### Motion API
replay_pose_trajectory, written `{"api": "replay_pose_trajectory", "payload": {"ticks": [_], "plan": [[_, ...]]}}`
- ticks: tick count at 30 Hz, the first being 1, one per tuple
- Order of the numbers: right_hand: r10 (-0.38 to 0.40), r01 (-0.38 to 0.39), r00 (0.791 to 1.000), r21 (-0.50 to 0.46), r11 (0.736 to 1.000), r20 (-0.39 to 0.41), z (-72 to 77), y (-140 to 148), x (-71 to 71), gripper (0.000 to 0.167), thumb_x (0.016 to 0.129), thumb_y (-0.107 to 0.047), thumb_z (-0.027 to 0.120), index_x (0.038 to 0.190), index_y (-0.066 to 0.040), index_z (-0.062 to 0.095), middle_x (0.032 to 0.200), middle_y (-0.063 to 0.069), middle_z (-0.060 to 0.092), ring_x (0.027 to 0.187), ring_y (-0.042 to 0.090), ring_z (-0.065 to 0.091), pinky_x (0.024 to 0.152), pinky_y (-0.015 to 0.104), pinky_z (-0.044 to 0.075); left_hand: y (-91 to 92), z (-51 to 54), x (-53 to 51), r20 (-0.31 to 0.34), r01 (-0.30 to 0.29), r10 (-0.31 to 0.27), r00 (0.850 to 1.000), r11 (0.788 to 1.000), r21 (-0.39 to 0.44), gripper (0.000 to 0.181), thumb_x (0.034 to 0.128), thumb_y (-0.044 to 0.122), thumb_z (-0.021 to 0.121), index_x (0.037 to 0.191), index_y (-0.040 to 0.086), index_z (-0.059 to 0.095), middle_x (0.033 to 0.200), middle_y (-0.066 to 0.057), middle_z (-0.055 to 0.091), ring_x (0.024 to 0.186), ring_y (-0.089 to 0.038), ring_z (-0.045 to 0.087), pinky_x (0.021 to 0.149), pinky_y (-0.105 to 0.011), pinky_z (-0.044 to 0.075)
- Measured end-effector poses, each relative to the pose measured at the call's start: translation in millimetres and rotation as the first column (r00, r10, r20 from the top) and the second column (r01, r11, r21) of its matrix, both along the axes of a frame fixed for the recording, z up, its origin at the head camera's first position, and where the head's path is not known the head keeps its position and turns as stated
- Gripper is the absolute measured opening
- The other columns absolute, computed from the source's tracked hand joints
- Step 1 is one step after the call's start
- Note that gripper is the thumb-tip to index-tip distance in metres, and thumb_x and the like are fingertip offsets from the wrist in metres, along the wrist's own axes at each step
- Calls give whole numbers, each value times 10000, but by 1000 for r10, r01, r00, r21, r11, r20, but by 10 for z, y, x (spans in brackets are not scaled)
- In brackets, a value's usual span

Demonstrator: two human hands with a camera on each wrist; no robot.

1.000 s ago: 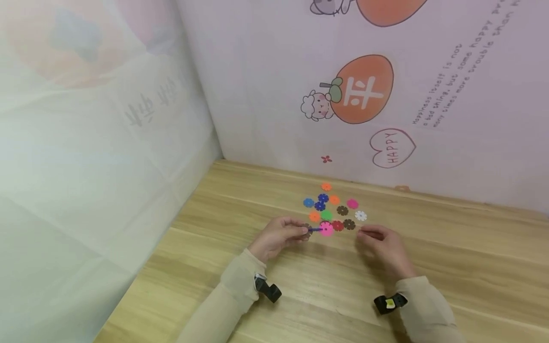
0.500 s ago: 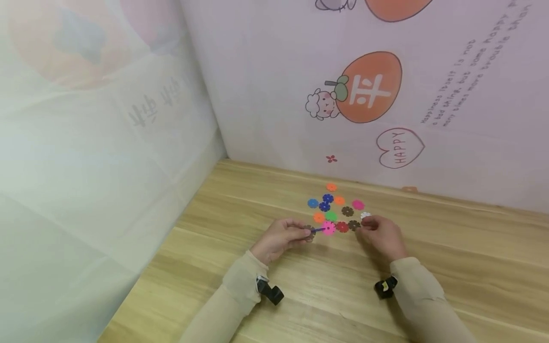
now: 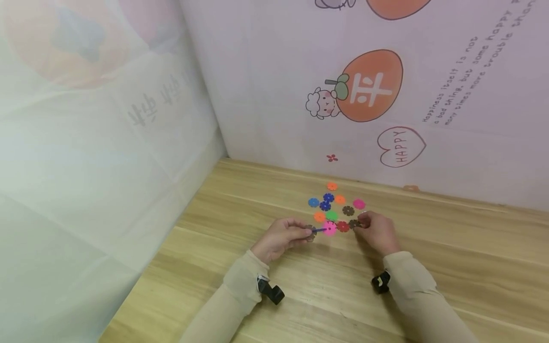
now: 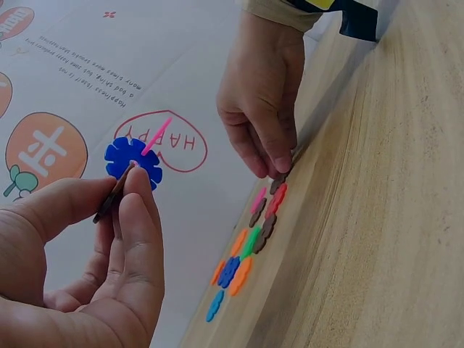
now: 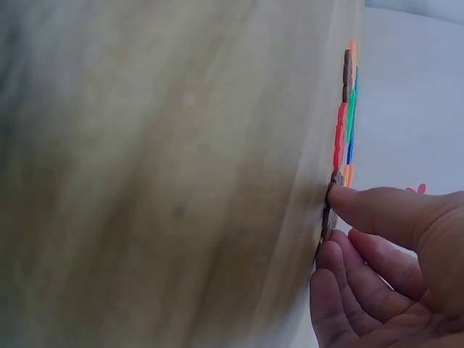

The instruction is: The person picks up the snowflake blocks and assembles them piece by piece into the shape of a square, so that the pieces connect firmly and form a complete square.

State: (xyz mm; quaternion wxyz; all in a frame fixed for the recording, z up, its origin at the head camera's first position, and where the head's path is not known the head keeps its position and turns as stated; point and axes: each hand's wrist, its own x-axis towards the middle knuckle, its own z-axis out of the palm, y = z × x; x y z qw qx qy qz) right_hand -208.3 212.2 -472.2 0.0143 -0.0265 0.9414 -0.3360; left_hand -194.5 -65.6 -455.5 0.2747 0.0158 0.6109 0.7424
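Observation:
My left hand (image 3: 283, 238) pinches a brown snowflake disc (image 4: 109, 203) between thumb and fingers, above the table. Joined to that disc is a dark blue disc (image 4: 122, 154), and a pink disc (image 3: 329, 228) slots onto the blue one. At the right end of the loose discs, my right hand (image 3: 379, 233) has thumb and fingertips on another brown disc (image 3: 354, 224), pinching its edge close to the tabletop. Beside it lies a red disc (image 3: 343, 226). A white disc is almost wholly hidden behind the right hand.
Several loose discs lie behind the hands, among them a green disc (image 3: 331, 216), an orange disc (image 3: 319, 216), a light blue disc (image 3: 313, 202) and a magenta disc (image 3: 359, 204). The wooden table (image 3: 300, 295) meets a printed cloth wall (image 3: 274, 119) at the back and another at left.
My right hand has moved forward and slightly left, from beside the discs onto the brown one, covering the white disc. The left hand keeps its joined discs almost still.

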Motion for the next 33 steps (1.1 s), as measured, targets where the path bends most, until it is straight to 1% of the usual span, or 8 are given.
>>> {"api": "replay_pose_trajectory", "payload": {"ticks": [4,10,12,15,19,22,27,33], "plan": [[11,-11,1000,-32,999,10,-20,41,28,329,852,-67,732,1127,85,632,1008,242,697,917,348,665,819,466,571,10,4,14,0,8,-8,1000,1000,9,124,918,6,649,1042,4,657,915,-38,729,826,-120,707,841,-270,590],[1,2,1000,-102,995,30,-73,145,103,209,911,-135,698,1080,-13,695,1060,175,711,1003,335,651,870,460,542,16,13,21,-8,10,-10,1000,1000,8,138,923,16,646,1060,-3,656,910,-31,726,820,-111,699,809,-243,589],[-7,13,999,-133,991,47,-71,181,140,221,931,-162,684,1106,-27,695,1110,177,711,1045,340,648,871,417,543,19,17,18,-13,11,-11,1000,1000,5,150,924,23,647,1071,-8,654,916,-31,725,822,-110,698,813,-245,589],[-24,37,997,-173,984,79,-55,233,199,284,956,-220,662,1172,-38,680,1173,178,698,1084,319,640,835,270,535,26,26,17,-16,13,-13,1000,1000,1,164,926,34,649,1083,-11,652,919,-29,722,827,-109,694,822,-248,586],[-40,64,994,-246,967,103,-37,287,276,357,969,-299,645,1222,-48,664,1207,164,690,1002,87,639,771,143,510,29,31,23,-13,7,-7,1000,1000,-5,174,929,51,652,1092,-12,655,915,-27,721,825,-105,690,801,-229,580],[-44,78,993,-332,940,111,-18,288,351,390,960,-347,650,1227,-64,662,1196,110,706,942,-69,608,792,120,510,24,25,26,-14,7,-7,1000,1000,-6,181,933,59,651,1098,-16,656,916,-28,721,825,-104,688,775,-208,569],[-33,43,999,-465,885,29,-4,180,498,363,929,-314,695,1169,-42,682,1085,0,753,933,-19,686,816,118,531,21,32,26,-8,12,-12,1000,1000,-6,189,936,61,646,1108,-17,654,924,-30,719,827,-99,685,759,-190,560],[18,-83,991,-504,860,-133,34,-29,631,239,920,-208,712,1086,-36,715,1025,24,764,902,22,710,782,178,572,39,41,38,4,13,-13,1000,1000,-1,198,935,59,647,1116,-21,654,931,-37,717,822,-98,685,750,-179,561]]}}
